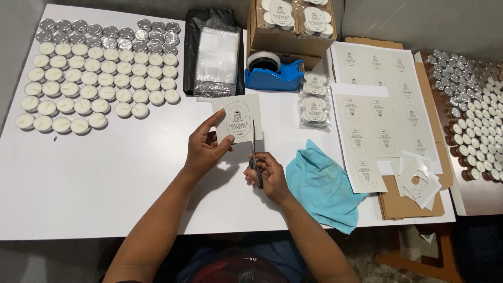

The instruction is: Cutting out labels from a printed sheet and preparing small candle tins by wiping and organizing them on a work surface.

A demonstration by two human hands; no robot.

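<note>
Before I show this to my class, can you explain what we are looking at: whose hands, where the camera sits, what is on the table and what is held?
There is no machine here, just a person's two bare hands, filmed by one camera on their head looking down. The left hand holds a label sheet; the right hand holds scissors cutting into it. On the white table lie rows of candles, a blue tape dispenser, a blue cloth and more label sheets.

white table (105,183) | tealights (97,78) | tape dispenser (275,73) | blue cloth (322,186) | label sheets (380,112)
</note>
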